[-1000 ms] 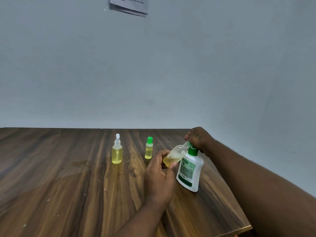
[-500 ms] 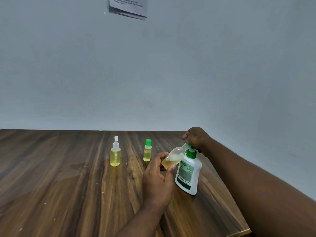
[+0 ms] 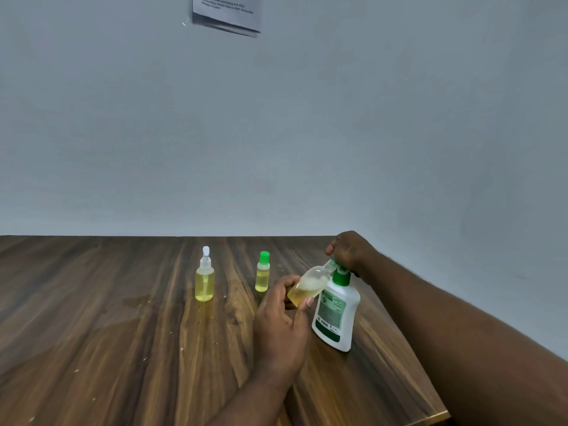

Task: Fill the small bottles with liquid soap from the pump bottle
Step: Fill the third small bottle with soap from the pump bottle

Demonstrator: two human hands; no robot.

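Three small bottles show on my feed, and one of them, the tilted bottle (image 3: 307,285), is in my left hand (image 3: 282,321), with fingers and thumb wrapped round its lower half, where yellow soap has pooled. Its neck points up and to the right, right at the nozzle of the pump bottle (image 3: 335,315); whether neck and nozzle touch I cannot tell. The pump bottle, white with a green collar and a green label, stands on the wooden table (image 3: 92,348) near its right edge, just beside my left hand. My right hand (image 3: 350,252) sits on top of it, fingers curled down over the pump head, which they hide. Further back and to the left, the green-capped bottle (image 3: 262,276) stands upright, filled with yellow soap, and the taller spray-top bottle (image 3: 204,279) stands well to its left, also nearly full. Both are clear of my hands. Pale specks dot the tabletop. Behind it rises a grey wall (image 3: 368,118) with a sheet of paper (image 3: 226,13) hung at the top.
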